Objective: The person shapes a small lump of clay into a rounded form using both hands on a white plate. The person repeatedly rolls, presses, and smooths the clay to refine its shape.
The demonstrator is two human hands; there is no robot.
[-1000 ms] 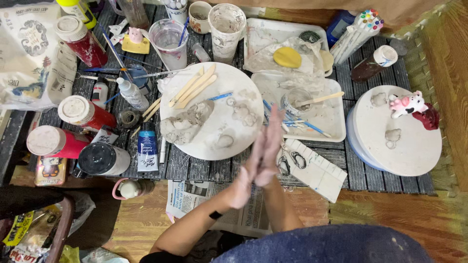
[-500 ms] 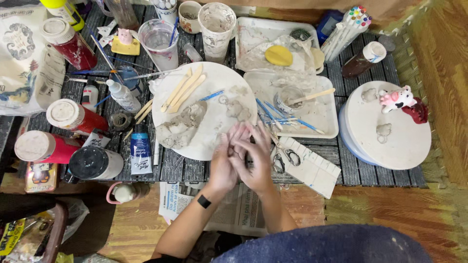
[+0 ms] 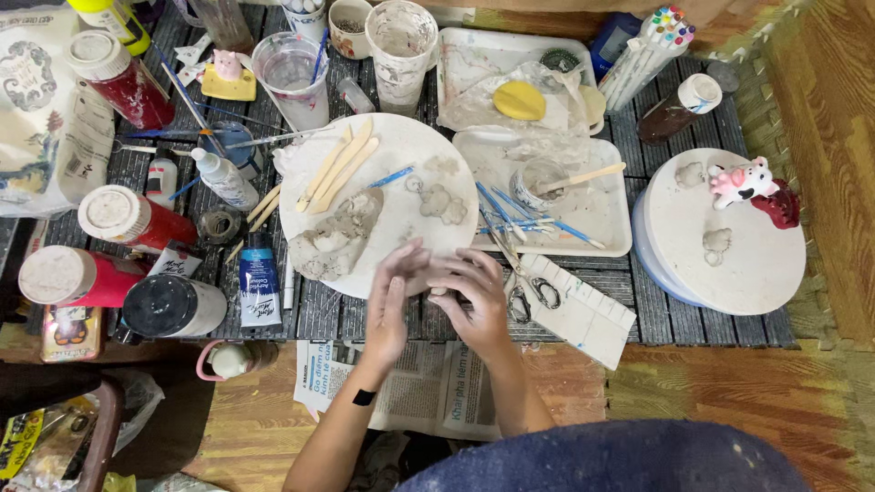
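My left hand and my right hand meet fingertip to fingertip over the near edge of a round white plate. The left palm stands open and faces right. The right fingers curl down over what looks like a small grey clay piece, mostly hidden. On the plate lie a large grey clay lump, a small lobed clay shape and several flat wooden sticks.
Scissors and a white ruled card lie right of my hands. A white tray holds blue tools. A round white board carries a cow figurine. Red jars, a paint tube and cups crowd the left and back. Newspaper lies nearest me.
The palms were pressed flat together and upright a second ago. They have come apart and dropped toward the plate's edge, with only the fingertips meeting now.
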